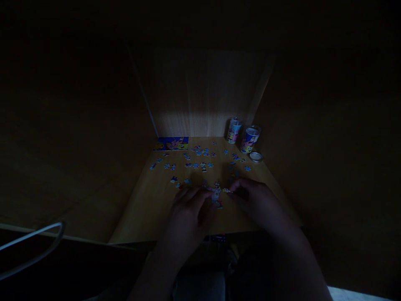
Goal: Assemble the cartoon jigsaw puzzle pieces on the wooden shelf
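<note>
Your right fingers pinch a small yellowish puzzle piece between thumb and forefinger, with most of it jutting out to the left beyond the tips. That piece has its long axis running roughly left to right, and its free end points at the joined pieces, just beside it with a narrow gap between. Your left fingers are at the left edge of that joined section, forefinger foremost and curled toward the thumb; in this dim light you can't tell whether they grip it or merely rest against it. The section lies on the wooden tabletop between your two hands, its long axis running away from you toward the back panel, with a pinkish bit sticking out rightward at the near end. Beyond your fingertips, loose pieces are scattered across the wood. Farther back you have a picture card lying on the left and, on the right, two printed canisters standing upright, with a round lid just in front of the nearer one.
</note>
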`<state>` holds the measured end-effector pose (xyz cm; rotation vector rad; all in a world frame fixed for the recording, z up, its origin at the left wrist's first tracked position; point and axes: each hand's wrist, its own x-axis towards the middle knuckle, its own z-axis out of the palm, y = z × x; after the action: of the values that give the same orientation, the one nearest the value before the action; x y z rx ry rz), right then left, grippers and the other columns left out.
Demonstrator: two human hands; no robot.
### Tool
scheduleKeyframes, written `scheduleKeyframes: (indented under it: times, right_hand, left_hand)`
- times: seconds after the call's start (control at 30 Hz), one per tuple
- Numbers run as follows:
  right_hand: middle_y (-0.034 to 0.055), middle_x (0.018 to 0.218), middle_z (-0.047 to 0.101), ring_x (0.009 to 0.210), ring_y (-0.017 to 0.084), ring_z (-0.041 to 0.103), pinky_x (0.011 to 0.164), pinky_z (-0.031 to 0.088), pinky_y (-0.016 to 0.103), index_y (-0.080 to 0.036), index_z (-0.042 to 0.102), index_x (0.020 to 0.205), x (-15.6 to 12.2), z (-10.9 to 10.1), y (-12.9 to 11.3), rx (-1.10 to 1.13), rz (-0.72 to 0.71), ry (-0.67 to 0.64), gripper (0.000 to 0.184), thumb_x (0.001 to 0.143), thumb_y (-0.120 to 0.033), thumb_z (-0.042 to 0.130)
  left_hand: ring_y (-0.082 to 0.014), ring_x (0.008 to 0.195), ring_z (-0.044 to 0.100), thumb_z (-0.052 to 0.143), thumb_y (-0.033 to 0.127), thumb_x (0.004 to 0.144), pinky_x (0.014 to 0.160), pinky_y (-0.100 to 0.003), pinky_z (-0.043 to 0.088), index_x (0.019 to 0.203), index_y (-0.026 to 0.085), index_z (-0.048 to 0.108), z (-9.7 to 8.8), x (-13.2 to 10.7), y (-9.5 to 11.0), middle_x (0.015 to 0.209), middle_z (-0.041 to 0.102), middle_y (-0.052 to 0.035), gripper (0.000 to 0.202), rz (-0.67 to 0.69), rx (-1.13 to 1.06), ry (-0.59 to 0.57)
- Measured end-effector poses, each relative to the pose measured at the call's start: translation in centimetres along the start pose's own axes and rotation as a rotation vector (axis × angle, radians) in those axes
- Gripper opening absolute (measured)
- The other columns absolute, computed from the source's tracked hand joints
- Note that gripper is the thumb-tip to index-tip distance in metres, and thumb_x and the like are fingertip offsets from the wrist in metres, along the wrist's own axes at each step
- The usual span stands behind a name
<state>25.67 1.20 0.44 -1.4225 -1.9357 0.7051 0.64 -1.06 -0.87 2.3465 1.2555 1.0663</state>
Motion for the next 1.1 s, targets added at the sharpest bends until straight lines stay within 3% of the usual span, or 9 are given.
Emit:
scheduleKeyframes:
  times: [0.23,0.53,0.67,0.83,1.1]
  right_hand:
    - [-0.0021,0.096,0.08,0.087,0.018,0.074,0.078,0.054,0.029,-0.028,0.075,0.102,0.3,2.4,-2.0,0.304,-0.047,-0.055,0.004,0.104,-0.03,0.073]
    - [-0.001,0.096,0.078,0.085,0.016,0.071,0.076,0.055,0.028,-0.027,0.077,0.105,0.9,5.6,-3.5,0.578,-0.073,0.011,0.011,0.098,-0.035,0.08]
    - [-0.0005,0.092,0.078,0.08,0.016,0.07,0.072,0.055,0.029,-0.027,0.077,0.102,1.0,5.9,-3.7,0.544,-0.079,0.047,0.01,0.098,-0.035,0.078]
    - [-0.0003,0.087,0.077,0.073,0.017,0.066,0.067,0.051,0.029,-0.027,0.078,0.101,0.9,6.3,-4.1,0.347,-0.087,0.131,0.005,0.099,-0.032,0.077]
    - [0.0015,0.099,0.079,0.082,0.018,0.069,0.075,0.054,0.032,-0.029,0.078,0.11,0.7,6.4,-4.1,0.289,-0.164,0.211,0.008,0.103,-0.027,0.074]
  left_hand:
    - [-0.0241,0.121,0.074,0.071,0.027,0.11,0.105,-0.04,0.059,0.135,0.031,0.075,-0.8,0.1,-0.2,0.13,0.079,-0.0042,0.026,-0.183,-0.275,0.064]
    - [-0.0221,0.102,0.08,0.078,0.038,0.103,0.095,-0.032,0.062,0.105,0.028,0.086,-1.7,0.1,-1.4,0.105,0.086,-0.0021,0.013,-0.435,-0.628,0.139]
    - [-0.022,0.098,0.08,0.079,0.038,0.101,0.089,-0.031,0.063,0.102,0.025,0.086,-1.8,0.3,-1.3,0.101,0.085,-0.0032,0.015,-0.453,-0.646,0.15]
    - [-0.0237,0.095,0.08,0.077,0.039,0.1,0.089,-0.034,0.064,0.099,0.023,0.084,-1.7,0.6,-0.9,0.097,0.085,-0.0047,0.018,-0.466,-0.587,0.189]
    - [-0.0241,0.095,0.082,0.077,0.039,0.098,0.09,-0.036,0.065,0.099,0.024,0.084,-1.6,0.6,-0.8,0.097,0.086,-0.0049,0.017,-0.498,-0.61,0.201]
